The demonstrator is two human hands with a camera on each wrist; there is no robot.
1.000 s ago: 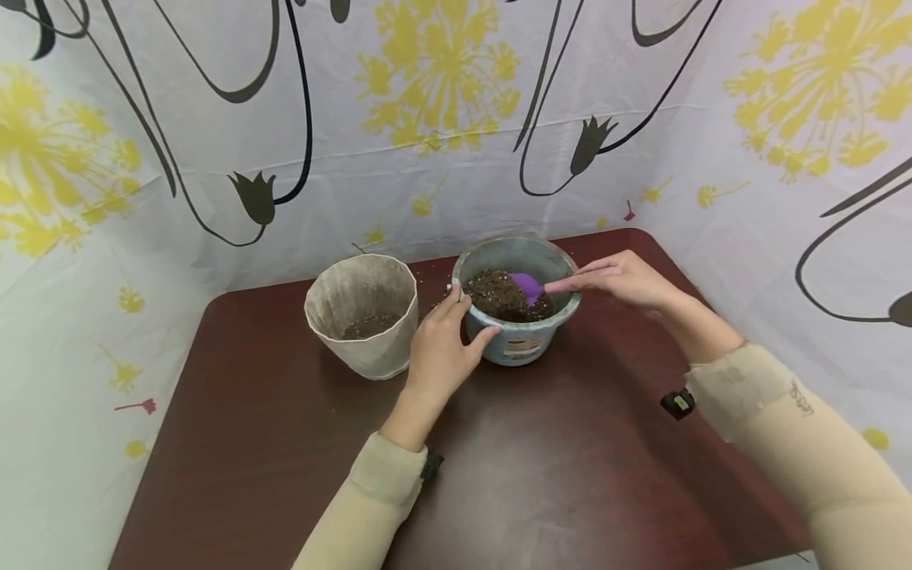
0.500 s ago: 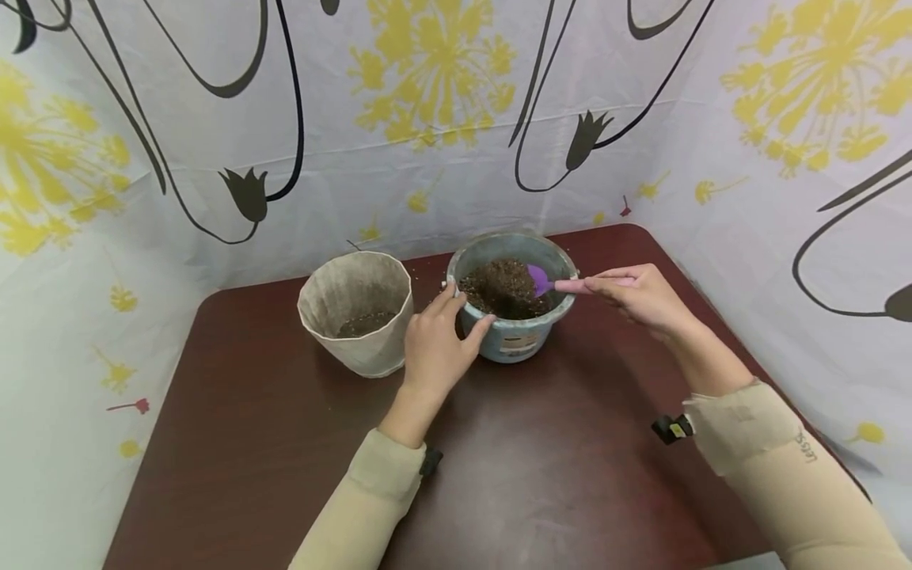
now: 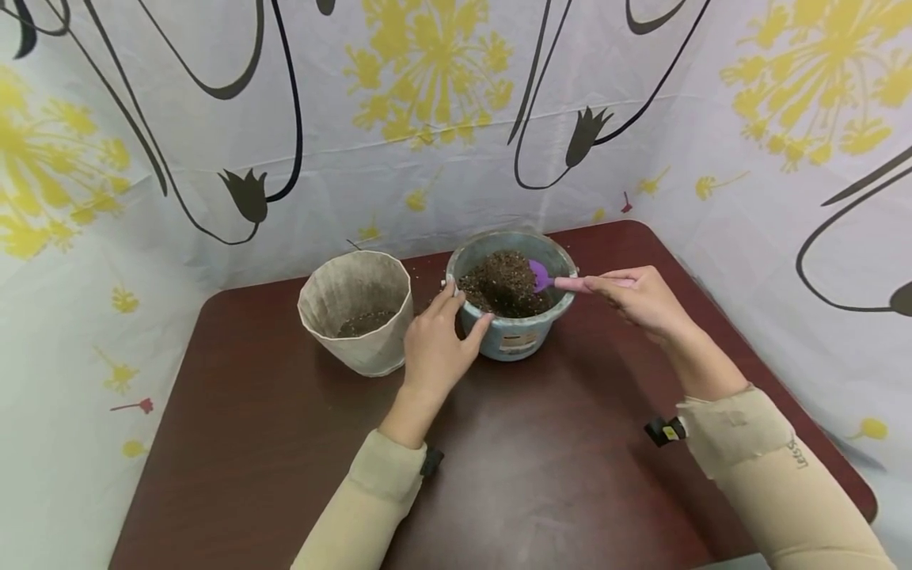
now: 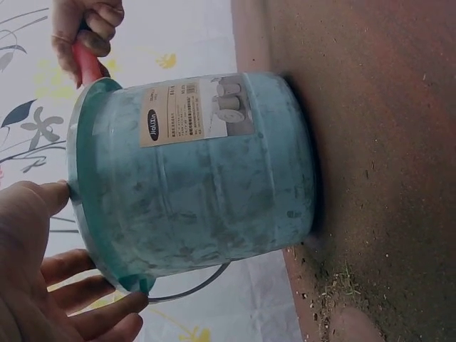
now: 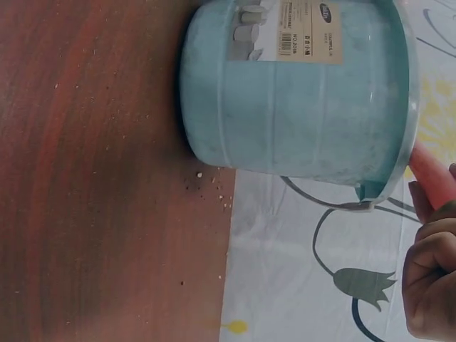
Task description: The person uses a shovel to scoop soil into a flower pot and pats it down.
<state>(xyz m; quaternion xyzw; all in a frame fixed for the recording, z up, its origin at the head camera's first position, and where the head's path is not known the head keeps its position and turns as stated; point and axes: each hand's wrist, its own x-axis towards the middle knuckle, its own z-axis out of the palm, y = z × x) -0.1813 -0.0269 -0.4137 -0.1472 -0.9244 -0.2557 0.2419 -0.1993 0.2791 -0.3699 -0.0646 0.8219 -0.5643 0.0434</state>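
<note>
Blue in the head view, a bucket (image 3: 545, 332) of dark soil (image 3: 502, 277) stands near the back of a dark-red table (image 3: 285, 459), a pale pot (image 3: 378, 356) near it at left. A right hand (image 3: 651, 301) grips the pink handle of a trowel (image 3: 573, 284), its purple blade against the soil inside the bucket. A left hand (image 3: 438, 340), fingers spread, rests on the bucket's rim. From the left wrist, its thumb touches the rim above a printed label (image 4: 196, 110); crumbs (image 4: 342, 285) dot the table. From the right wrist, curled fingers wrap the trowel's handle, its blade hidden, near a flower-printed cloth (image 5: 271, 285).
</note>
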